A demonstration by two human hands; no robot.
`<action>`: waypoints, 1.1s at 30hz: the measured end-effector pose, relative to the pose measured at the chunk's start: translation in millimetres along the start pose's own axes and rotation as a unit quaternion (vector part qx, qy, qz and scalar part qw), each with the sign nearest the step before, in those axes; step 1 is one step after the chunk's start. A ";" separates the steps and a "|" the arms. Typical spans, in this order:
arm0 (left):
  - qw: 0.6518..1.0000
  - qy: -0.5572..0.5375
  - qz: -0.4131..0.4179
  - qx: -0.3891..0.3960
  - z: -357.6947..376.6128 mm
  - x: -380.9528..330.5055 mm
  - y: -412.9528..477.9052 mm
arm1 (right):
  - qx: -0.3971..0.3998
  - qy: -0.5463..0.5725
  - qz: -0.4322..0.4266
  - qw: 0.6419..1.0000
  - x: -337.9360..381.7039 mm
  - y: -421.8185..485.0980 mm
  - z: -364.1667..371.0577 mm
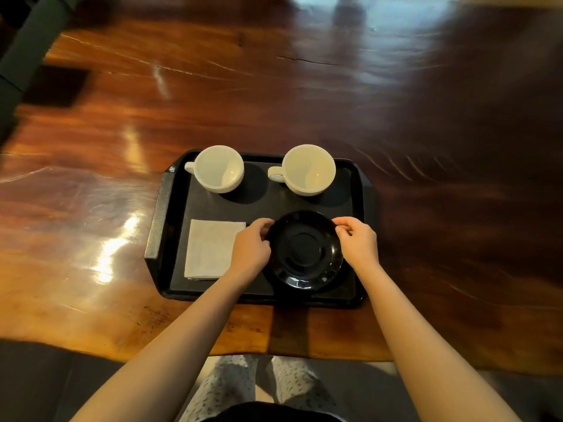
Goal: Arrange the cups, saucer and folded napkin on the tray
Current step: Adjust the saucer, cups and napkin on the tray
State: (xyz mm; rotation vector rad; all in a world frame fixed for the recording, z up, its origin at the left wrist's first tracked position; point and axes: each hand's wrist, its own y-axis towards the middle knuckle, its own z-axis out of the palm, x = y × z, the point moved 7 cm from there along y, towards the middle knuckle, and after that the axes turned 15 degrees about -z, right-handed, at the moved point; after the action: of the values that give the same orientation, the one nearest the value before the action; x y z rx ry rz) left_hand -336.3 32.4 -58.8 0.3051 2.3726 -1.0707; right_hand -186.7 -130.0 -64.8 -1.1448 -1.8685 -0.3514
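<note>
Spanning most of the view, a glossy reddish-brown wooden worktop (122, 123) carries a black rectangular plastic tray (164, 214) with raised rims and side handles, set close to the person's edge, probably for easy reach.

On the tray, taking its centre as the clock: a shiny black round saucer (304, 254) lies flat at about 4 o'clock. Both hands grip it at opposite rims. The left hand (251, 246) pinches the rim at the saucer's 9 o'clock, and the right hand (358, 242) pinches it at 3 o'clock, fingers curled. This two-sided hold looks meant to seat or centre the saucer precisely.

A white square folded paper napkin (210, 248) lies flat at 8 o'clock, just beside the saucer, its right edge partly under the left hand.

Two white ceramic cups stand upright and empty along the far side: the left cup (217, 169) at 11 o'clock, the right cup (307, 169) at 1 o'clock, handles pointing left. Neither sits on the saucer.

No brand, label or writing can be read anywhere.
</note>
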 end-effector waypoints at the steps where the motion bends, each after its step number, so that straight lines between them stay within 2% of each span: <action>1: 1.000 -0.002 0.000 -0.002 -0.4 -0.2 0.2 | -0.001 0.000 0.000 1.000 -0.1 0.1 -0.2; 7: 1.000 -0.007 0.015 0.021 -2.1 -0.4 -0.9 | 0.008 -0.020 0.000 1.000 2.9 1.5 -1.5; 9: 1.000 -0.016 0.018 0.012 -12.3 1.3 -3.3 | -0.005 -0.082 -0.033 0.996 12.7 -0.4 -4.1; 11: 0.997 -0.062 0.019 -0.043 -43.1 5.0 -3.8 | -0.058 -0.139 -0.111 0.982 38.5 -7.8 -9.7; 13: 0.983 -0.134 0.011 -0.125 -90.9 13.5 0.4 | -0.098 -0.104 -0.178 0.974 71.3 -19.3 -4.6; 14: 0.974 -0.160 0.000 -0.162 -114.9 19.9 6.6 | -0.092 -0.066 -0.189 0.975 84.8 -22.6 5.2; 16: 0.958 -0.203 -0.032 -0.199 -150.2 34.6 29.3 | -0.025 0.008 -0.169 0.985 105.0 -20.9 40.1; 19: 0.959 -0.235 -0.069 -0.145 -161.4 40.2 68.5 | 0.090 0.084 -0.114 0.986 125.0 -3.8 99.4; 21: 0.965 -0.235 -0.074 -0.093 -154.6 34.7 85.3 | 0.112 0.104 -0.073 0.986 129.3 12.9 126.5; 24: 0.970 -0.226 -0.054 -0.066 -150.4 27.7 98.0 | 0.112 0.119 -0.020 0.986 125.7 34.6 153.9; 33: 0.981 -0.175 -0.028 -0.082 -148.4 18.6 104.1 | 0.039 0.119 -0.044 0.991 123.9 47.7 169.3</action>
State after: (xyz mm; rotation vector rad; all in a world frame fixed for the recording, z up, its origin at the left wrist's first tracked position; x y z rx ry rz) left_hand -363.9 212.4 -52.2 -0.0098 2.1431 -0.8643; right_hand -260.9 71.9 -70.3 -0.9271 -1.7100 -0.4410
